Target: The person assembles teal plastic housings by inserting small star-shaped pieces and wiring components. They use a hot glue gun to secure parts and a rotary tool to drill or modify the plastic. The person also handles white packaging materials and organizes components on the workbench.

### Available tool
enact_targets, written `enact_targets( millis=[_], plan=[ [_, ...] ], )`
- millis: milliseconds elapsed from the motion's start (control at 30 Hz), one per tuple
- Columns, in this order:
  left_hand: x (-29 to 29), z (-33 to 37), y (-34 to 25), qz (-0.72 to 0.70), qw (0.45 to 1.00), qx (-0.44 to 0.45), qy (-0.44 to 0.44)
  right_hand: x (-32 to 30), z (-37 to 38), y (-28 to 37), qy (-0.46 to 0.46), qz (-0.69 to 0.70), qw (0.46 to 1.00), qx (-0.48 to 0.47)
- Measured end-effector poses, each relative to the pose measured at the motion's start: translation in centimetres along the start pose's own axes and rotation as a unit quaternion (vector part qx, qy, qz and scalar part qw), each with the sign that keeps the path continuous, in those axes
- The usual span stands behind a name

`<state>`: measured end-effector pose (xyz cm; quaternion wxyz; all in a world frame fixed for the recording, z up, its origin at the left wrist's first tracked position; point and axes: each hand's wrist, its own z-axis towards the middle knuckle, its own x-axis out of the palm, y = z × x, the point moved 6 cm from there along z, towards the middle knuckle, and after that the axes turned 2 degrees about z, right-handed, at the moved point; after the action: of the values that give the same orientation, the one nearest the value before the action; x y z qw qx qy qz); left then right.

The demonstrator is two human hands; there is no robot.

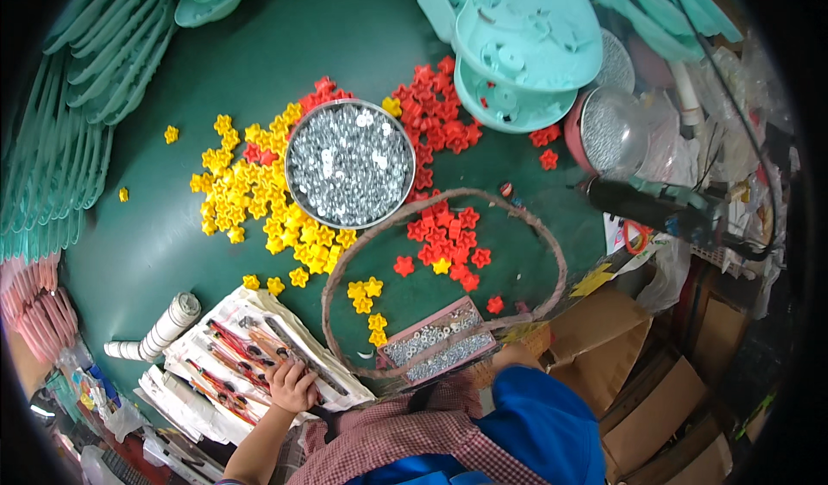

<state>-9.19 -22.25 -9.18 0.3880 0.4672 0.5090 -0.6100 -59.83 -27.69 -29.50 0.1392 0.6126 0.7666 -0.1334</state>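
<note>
Presently, left hand (293, 386) lies curled at the red-and-black wires (233, 344), grip unclear, right hand hidden, state unknown; drawing wires out singly, gently, should limit tangling

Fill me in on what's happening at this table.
The person's left hand is on bundled wires laid over white sheets; the right hand is hidden. On the green table, a round bowl of shiny metal bits sits among yellow stars and red stars. A pink tray of small parts lies near the front edge.
</note>
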Motion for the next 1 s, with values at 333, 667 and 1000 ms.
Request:
enact_targets(
  millis=[333, 667, 1000],
  plan=[
    [0.1, 0.1, -1.2, 0.02, 0.999, -0.001, -0.028, -9.9, 0.2, -5.4, 0.073, -0.06, 0.995, 0.018],
    [-1.0, -0.3, -2.2, 0.109, 0.992, -0.022, -0.054, -15.1, 5.0, -7.6, -0.018, -0.18, 0.981, -0.064],
    [-1.9, -1.3, -4.0, 0.199, 0.975, -0.033, -0.097, -21.8, -8.8, -1.6, 0.007, -0.271, 0.919, -0.286]
  ],
)
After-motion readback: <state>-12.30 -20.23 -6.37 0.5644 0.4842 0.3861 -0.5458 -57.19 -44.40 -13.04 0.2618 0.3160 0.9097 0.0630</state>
